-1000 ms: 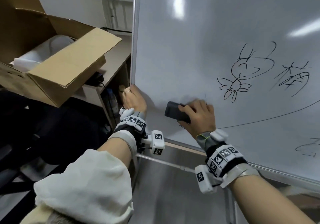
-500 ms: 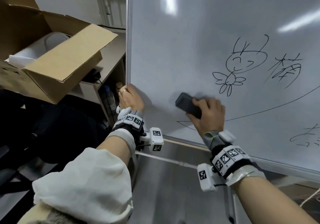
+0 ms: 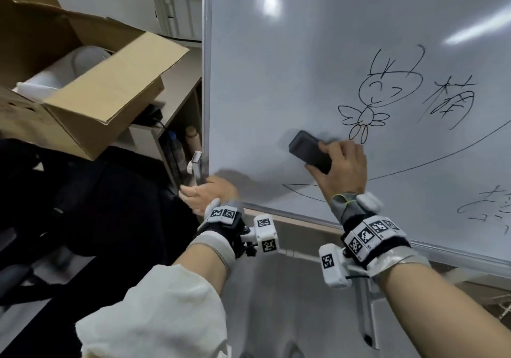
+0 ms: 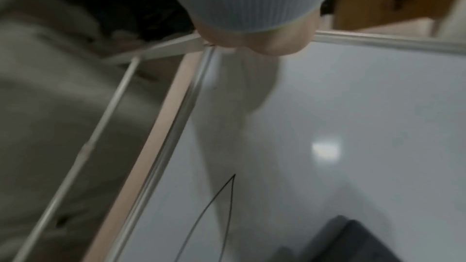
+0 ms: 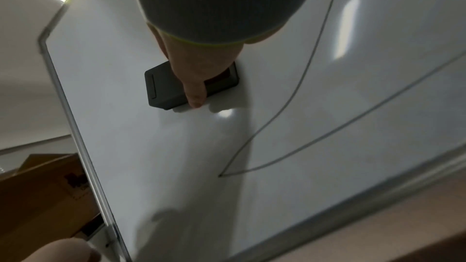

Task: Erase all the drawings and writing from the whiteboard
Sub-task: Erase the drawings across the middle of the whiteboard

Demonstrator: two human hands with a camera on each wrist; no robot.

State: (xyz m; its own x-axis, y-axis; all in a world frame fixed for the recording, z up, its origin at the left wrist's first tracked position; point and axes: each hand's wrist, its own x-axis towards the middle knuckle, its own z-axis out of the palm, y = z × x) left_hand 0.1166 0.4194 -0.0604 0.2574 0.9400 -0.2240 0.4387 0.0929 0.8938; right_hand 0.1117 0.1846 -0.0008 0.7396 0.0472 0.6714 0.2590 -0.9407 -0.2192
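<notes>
The whiteboard (image 3: 304,53) stands upright and carries a cartoon figure (image 3: 387,92), black characters (image 3: 453,100), a long curved line (image 3: 442,155) and more writing (image 3: 486,205) at the lower right. My right hand (image 3: 320,155) grips a dark eraser (image 3: 304,148) flat against the board, just left of and below the figure. In the right wrist view the thumb (image 5: 194,95) lies across the eraser (image 5: 166,85), with the curve's pointed end (image 5: 221,175) below it. My left hand (image 3: 204,194) holds the board's lower left corner.
An open cardboard box (image 3: 83,94) sits on a shelf unit (image 3: 177,86) left of the board. Bottles (image 3: 177,147) stand in the shelf, and dark bags or chairs (image 3: 83,205) fill the floor at the left. A white clip (image 3: 196,164) sticks out at the board's left edge.
My right hand has carried the eraser up and to the right, toward the cartoon figure, uncovering the curve's left tip. My left hand has slid down the board's left edge to its bottom corner.
</notes>
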